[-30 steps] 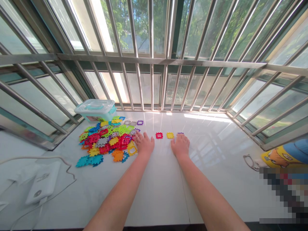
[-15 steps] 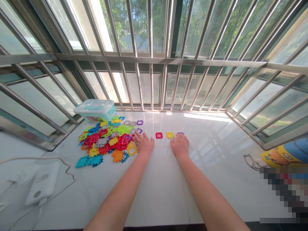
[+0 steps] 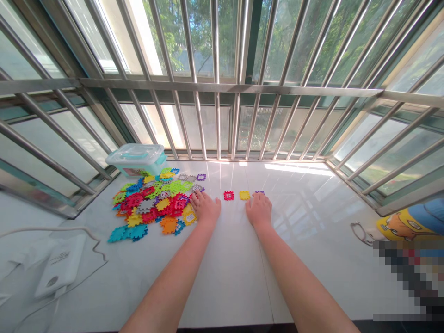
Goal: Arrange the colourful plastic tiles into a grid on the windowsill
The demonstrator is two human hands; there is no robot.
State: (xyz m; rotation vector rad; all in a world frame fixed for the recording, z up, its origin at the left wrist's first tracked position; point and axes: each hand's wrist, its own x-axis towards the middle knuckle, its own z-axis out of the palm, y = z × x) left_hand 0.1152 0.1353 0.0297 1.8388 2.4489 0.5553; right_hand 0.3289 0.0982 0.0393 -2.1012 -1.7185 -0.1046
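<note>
My left hand (image 3: pixel 206 208) lies palm down at the right edge of a heap of colourful plastic interlocking tiles (image 3: pixel 163 190). Its fingers are spread and touch the heap's edge; the thumb points away to the right. A red tile (image 3: pixel 229 195) and a yellow tile (image 3: pixel 244 195) lie in a row to the right of that hand. At the end of this row my right hand (image 3: pixel 259 210) rests palm down, its fingers over a purple tile (image 3: pixel 260 191), mostly hidden with only its far edge showing. I see no grip on that tile.
A clear-lidded teal storage box (image 3: pixel 137 159) stands behind the heap. At left lie a white power strip (image 3: pixel 60 266) and cables. A yellow-and-blue bottle (image 3: pixel 409 222) with a strap lies at right. Metal bars (image 3: pixel 229 87) line the window side of the white surface (image 3: pixel 225 277).
My left hand has shifted very slightly left against the heap. The right hand stays in place on the purple tile, and the view has moved a touch.
</note>
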